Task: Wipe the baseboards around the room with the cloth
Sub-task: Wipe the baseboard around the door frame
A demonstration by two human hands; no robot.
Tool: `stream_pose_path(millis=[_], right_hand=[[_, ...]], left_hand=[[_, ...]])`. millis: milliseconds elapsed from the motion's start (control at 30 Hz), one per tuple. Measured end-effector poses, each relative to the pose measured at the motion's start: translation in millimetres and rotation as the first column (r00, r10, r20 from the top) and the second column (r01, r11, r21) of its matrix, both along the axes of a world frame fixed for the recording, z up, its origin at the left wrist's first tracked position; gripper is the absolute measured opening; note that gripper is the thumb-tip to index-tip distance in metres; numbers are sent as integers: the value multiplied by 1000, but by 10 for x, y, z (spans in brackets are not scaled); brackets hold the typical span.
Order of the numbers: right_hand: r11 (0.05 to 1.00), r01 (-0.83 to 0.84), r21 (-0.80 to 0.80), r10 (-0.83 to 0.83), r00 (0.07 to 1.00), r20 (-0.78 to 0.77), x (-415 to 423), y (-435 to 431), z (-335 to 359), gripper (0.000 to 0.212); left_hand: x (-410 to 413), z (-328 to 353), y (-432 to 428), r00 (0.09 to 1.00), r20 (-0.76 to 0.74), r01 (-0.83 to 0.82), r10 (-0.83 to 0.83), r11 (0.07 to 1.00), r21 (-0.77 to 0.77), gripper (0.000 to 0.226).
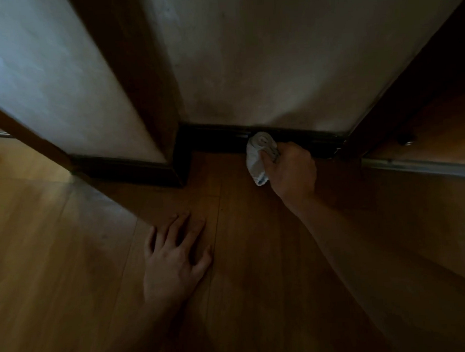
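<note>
Cloth: bunched cloth [260, 153] pressed against the dark baseboard [305, 141], near its middle.
Right hand: right hand [291, 169] has its grip closed round the cloth, to rub.
Left hand: left hand [176, 258] flat on the floor [66, 240] before the baseboard, fingers spread, likely for support.

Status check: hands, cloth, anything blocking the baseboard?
Right hand grips cloth, pressed to dark baseboard under the wall. Left hand flat on floor. Nothing visibly in the way.
</note>
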State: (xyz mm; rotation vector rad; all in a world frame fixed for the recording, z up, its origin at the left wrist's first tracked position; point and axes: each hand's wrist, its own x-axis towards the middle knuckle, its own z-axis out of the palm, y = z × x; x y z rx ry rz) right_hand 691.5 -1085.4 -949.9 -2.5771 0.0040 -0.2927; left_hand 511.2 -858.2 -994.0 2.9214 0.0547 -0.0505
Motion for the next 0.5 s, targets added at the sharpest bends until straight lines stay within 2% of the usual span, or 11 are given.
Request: stream_pose_path(millis=[133,333,500], right_hand=[[999,38,-27,-38,999,22,-26,-181,-6,32],[983,183,-23,-183,983,11,-123,-595,-35,37],[996,72,-45,-72,997,16,-76,-498,8,32]], left_hand=[[3,57,-2,1000,-22,-5,4,1000,-26,66],[64,137,-89,999,-18,-37,36,997,-71,68],[232,137,-350,993,-31,111,-112,994,-20,65]])
